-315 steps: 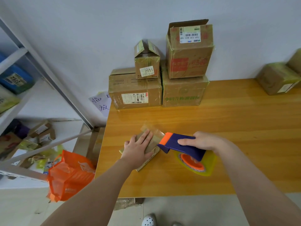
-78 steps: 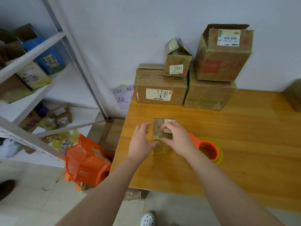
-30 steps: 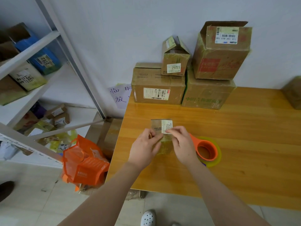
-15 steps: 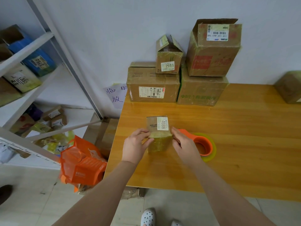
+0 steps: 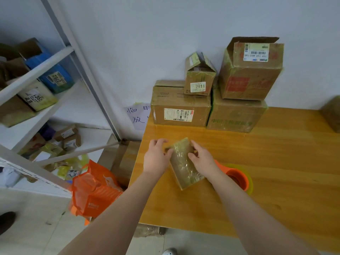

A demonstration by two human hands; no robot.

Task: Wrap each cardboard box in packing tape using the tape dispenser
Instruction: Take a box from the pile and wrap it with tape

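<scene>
A small flat cardboard box (image 5: 184, 162), covered in shiny tape, sits tilted between my hands near the left end of the wooden table (image 5: 276, 162). My left hand (image 5: 156, 157) grips its left edge with thumb and fingers. My right hand (image 5: 202, 159) holds its right side, fingers curled over the top face. The orange tape dispenser (image 5: 239, 178) with its yellow-green tape roll lies on the table just right of my right wrist, partly hidden by it.
Four taped cardboard boxes (image 5: 181, 109) are stacked against the wall at the table's back left. Another box (image 5: 332, 115) sits at the far right edge. An orange bag (image 5: 93, 190) lies on the floor left of the table, beside white shelves (image 5: 36, 70) holding parcels.
The small box has been turned and tipped, so its white label no longer shows and a taped face is up. Both hands shifted round it. The dispenser has stayed put.
</scene>
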